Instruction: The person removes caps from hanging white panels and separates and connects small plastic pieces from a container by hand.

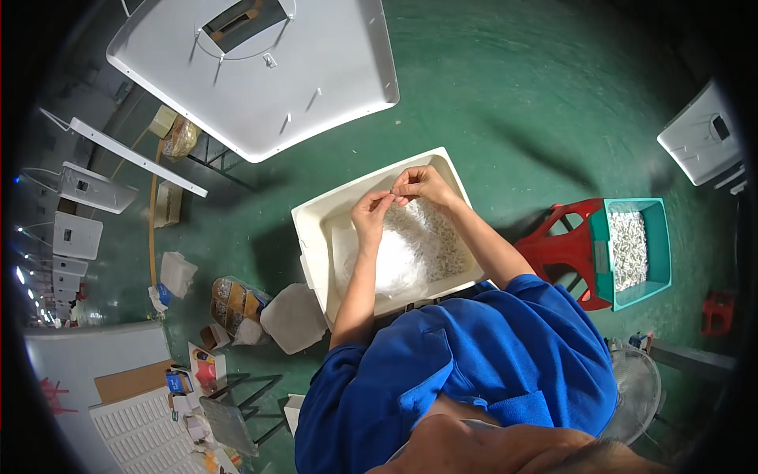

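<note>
Above a cream plastic bin (312, 237), my left hand (369, 220) and my right hand (425, 188) meet with their fingertips pinched together. Something tiny seems to be between the fingertips, too small to name. Many small pale parts (446, 251) lie loose in the bin's right side. A bright, whitish heap (395, 265), partly washed out by glare, fills the middle below my hands. It looks like thin plastic film or fine white pieces; I cannot tell which.
A large white panel (316, 47) with a cutout hangs ahead on the left. At right, a teal bin (665, 237) of small white parts stands by a red stool (562, 245). A white stool (294, 320) and filled bags (237, 308) sit at left; a fan (636, 391) stands behind right.
</note>
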`<action>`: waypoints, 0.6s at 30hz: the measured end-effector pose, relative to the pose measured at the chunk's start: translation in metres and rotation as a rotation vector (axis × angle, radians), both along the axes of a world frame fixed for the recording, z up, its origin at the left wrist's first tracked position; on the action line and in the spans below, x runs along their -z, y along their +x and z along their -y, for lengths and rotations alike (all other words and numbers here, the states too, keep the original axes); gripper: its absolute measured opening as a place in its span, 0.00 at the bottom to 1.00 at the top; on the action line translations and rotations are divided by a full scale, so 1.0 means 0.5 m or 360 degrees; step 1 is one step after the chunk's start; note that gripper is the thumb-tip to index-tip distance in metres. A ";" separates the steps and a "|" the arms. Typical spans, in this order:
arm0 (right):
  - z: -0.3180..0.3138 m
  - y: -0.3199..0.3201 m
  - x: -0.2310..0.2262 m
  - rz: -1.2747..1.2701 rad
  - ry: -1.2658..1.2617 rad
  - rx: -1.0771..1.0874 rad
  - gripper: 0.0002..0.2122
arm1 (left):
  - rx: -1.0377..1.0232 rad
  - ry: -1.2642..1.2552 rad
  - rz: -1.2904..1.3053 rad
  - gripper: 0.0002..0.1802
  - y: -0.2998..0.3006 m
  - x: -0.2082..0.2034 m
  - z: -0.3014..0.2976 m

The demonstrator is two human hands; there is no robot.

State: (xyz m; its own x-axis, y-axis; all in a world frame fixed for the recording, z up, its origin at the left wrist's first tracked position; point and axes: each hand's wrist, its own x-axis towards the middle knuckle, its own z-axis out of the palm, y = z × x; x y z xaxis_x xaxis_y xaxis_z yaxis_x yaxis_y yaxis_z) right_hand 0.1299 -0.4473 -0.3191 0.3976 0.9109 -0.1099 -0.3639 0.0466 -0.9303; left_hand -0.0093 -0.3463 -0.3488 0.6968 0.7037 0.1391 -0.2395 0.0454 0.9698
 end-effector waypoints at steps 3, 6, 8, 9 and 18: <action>0.001 0.001 0.004 -0.0020 0.0010 -0.0008 0.05 | -0.0022 -0.0028 0.0046 0.06 0.004 0.006 0.001; -0.002 -0.005 -0.009 -0.0029 0.0010 -0.0052 0.06 | -0.0017 -0.0358 0.0106 0.05 0.005 0.031 -0.010; -0.007 -0.013 -0.018 0.0045 0.0031 -0.0086 0.08 | 0.0052 -0.0563 0.0240 0.04 0.003 0.056 -0.023; -0.007 -0.015 -0.017 0.0043 0.0031 -0.0080 0.08 | 0.0138 -0.0772 0.0368 0.04 0.005 0.060 -0.025; -0.009 -0.028 -0.017 0.0446 0.0145 0.0022 0.12 | 0.0306 -0.0997 0.0357 0.04 0.001 0.062 -0.028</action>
State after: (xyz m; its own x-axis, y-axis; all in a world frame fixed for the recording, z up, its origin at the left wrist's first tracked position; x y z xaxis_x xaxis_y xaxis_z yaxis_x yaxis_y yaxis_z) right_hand 0.1159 -0.4430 -0.3106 0.4133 0.9064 0.0880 -0.0923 0.1378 -0.9862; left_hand -0.0088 -0.3325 -0.3800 0.8191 0.5653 -0.0981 -0.3628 0.6427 0.6748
